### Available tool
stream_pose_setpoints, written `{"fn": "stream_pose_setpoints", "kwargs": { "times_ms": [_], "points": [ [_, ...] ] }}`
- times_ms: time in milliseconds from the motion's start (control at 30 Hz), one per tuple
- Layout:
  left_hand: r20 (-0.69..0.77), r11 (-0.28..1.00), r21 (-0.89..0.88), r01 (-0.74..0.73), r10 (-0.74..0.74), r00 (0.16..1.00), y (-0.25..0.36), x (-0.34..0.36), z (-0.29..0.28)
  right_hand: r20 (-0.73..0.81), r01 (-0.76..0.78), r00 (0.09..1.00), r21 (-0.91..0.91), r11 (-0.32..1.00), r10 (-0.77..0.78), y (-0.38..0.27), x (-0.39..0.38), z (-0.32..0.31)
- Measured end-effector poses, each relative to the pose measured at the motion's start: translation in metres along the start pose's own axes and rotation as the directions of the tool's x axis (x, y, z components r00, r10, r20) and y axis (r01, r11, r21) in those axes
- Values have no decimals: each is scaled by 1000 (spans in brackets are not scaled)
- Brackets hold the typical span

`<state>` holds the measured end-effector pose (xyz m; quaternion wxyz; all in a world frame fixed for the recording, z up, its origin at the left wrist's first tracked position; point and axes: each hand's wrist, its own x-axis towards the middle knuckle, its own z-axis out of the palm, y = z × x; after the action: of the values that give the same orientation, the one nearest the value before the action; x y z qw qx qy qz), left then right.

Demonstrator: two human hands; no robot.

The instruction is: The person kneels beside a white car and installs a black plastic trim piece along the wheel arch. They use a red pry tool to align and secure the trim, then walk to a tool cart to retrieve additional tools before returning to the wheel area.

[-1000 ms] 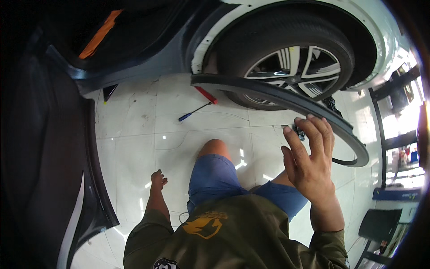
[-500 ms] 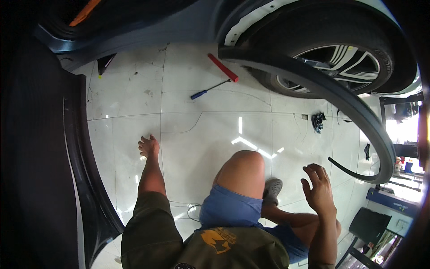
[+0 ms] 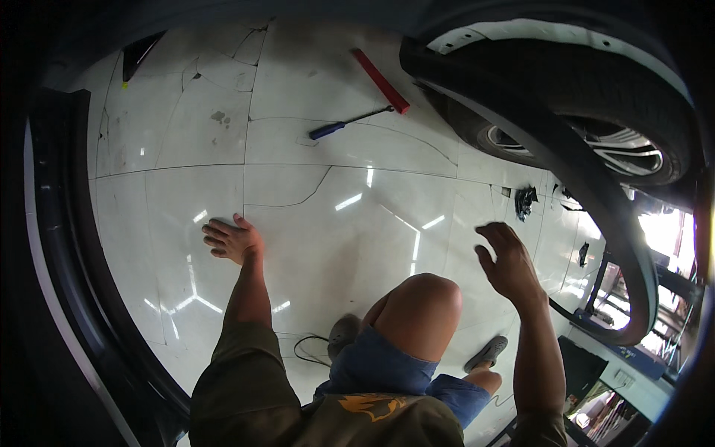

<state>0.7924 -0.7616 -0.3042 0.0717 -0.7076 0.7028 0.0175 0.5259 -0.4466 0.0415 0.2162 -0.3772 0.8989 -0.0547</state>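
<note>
Though trim edge (image 3: pixel 585 171) near, room between hands (image 3: pixel 234 240) (image 3: pixel 509 262).

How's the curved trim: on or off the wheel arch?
Mostly off: the trim curves out across the wheel, and the wheel arch shows a bare pale edge. Trim's left end: cannot tell.

I see a blue-handled screwdriver (image 3: pixel 337 127) on the pale tiles (image 3: pixel 320 246), its tip by the near end of a red bar (image 3: pixel 380 82); I also spot crumpled black scrap (image 3: pixel 525 203) and looped cable (image 3: pixel 296 349).
</note>
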Motion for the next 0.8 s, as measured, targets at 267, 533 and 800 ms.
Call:
{"fn": "stream_pose_setpoints", "kwargs": {
  "times_ms": [267, 533, 800],
  "points": [
    [-29, 998, 62, 1, 1, 1000, -8, 3, 6, 113, 61, 990, 182, 982, -82, -26, 93, 36],
    [-31, 998, 60, 20, -18, 999, 2, 3, -1, 152, 152, 972, 165, 975, -177, -27, 95, 114],
    [-87, 996, 86, 28, -21, 996, -1, 0, 13, 2, 263, 965, 58, 963, -263, 3, 135, 197]
  ]
}}
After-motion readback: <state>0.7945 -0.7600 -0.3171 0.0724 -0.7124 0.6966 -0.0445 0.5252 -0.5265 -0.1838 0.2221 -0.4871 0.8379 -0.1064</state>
